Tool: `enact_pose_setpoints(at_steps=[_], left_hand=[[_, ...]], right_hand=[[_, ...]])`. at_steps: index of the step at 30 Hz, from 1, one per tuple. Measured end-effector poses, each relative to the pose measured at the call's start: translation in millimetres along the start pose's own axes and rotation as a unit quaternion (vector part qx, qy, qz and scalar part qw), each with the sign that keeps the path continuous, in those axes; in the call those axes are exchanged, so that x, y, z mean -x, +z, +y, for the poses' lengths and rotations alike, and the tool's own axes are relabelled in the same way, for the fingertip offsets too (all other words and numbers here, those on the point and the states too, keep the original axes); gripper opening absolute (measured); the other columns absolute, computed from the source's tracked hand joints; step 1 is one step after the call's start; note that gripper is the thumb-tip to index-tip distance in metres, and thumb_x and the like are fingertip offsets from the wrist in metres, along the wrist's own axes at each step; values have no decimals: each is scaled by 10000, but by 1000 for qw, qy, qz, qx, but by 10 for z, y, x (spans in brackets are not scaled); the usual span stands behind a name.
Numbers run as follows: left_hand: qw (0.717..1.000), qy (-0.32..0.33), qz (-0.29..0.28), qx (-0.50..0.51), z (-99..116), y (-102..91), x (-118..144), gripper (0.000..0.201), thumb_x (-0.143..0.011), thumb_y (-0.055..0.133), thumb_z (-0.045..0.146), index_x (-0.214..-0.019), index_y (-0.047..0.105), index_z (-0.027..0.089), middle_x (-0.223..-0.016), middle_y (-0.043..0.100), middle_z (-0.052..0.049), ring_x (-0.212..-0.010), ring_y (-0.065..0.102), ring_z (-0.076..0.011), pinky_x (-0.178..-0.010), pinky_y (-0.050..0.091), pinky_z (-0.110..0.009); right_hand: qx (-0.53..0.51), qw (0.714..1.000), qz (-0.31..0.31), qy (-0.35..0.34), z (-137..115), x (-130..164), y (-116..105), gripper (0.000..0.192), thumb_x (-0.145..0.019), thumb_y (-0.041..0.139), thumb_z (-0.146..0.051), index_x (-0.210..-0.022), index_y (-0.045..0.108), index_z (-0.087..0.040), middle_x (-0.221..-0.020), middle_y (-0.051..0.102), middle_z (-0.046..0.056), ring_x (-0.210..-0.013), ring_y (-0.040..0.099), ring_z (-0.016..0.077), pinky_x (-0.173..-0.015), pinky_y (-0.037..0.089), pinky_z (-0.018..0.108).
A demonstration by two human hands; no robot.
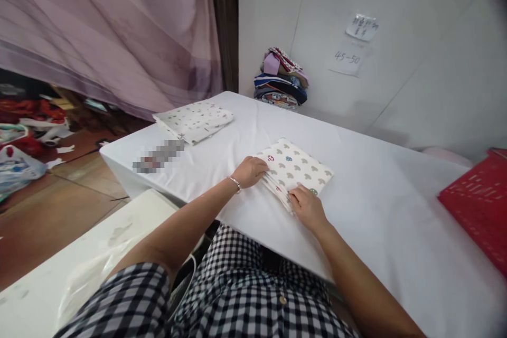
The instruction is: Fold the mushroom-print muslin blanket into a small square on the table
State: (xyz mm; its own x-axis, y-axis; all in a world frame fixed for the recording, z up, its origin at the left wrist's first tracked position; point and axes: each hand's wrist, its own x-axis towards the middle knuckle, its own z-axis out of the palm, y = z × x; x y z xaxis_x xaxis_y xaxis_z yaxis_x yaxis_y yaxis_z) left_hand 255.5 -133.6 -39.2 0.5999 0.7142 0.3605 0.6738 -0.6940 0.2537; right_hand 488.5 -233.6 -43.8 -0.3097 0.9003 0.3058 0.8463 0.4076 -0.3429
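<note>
On white table: left hand flat, fingers together on folded cloth; right hand pinching its near edge.

A single head-worn view looks forward and down across the desk from its near edge, close enough that both forearms fill the foreground. It faces the far corner, where the white wall meets a curtain.
</note>
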Motion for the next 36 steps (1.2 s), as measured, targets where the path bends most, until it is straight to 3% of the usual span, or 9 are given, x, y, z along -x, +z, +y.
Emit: enact_pose_setpoints(at_steps=[3,9,16,25,31,36], left_hand=[[1000,19,-3,-11,-18,-23,-41,256,-866,438,171,-946,679,206,-1028,683,-49,-984,589,-175,-914,382,-376],[999,35,13,-10,-54,-26,14,302,-888,391,159,-933,685,210,-1013,687,-47,-952,590,-171,-914,384,-378],[999,35,34,4,-78,-15,30,294,-878,401,147,-941,683,203,-1005,687,-52,-947,598,-170,-912,396,-382],[997,53,-53,17,-112,-81,55,344,-765,546,152,-1089,645,214,-1108,649,-55,-1049,566,-199,-947,384,-386],[994,55,-93,15,-135,-122,-64,246,-828,537,238,-1035,670,226,-1087,656,-37,-1034,575,-190,-919,399,-363],[993,66,-93,-10,-129,-85,-100,233,-826,540,224,-1016,675,228,-1057,658,-43,-1021,576,-199,-912,396,-372]], right_hand=[[25,1000,-3,8,-35,16,13,159,-900,470,-318,-909,600,-228,-894,598,33,-866,545,178,-705,395,272],[62,998,2,10,-47,62,23,189,-905,429,-233,-956,611,-220,-943,598,53,-892,541,194,-748,409,289],[32,999,27,2,-91,65,-36,228,-914,377,-192,-938,603,-208,-918,603,52,-865,552,177,-740,414,276],[98,995,-23,13,-197,95,1,214,-879,516,-381,-970,579,-198,-945,576,63,-893,531,206,-733,411,297],[147,988,-29,32,-256,88,9,139,-896,482,-265,-952,583,-187,-946,571,67,-901,524,198,-725,396,282],[148,988,-32,23,-243,85,-25,155,-911,442,-218,-939,591,-184,-937,574,70,-895,529,191,-723,389,279]])
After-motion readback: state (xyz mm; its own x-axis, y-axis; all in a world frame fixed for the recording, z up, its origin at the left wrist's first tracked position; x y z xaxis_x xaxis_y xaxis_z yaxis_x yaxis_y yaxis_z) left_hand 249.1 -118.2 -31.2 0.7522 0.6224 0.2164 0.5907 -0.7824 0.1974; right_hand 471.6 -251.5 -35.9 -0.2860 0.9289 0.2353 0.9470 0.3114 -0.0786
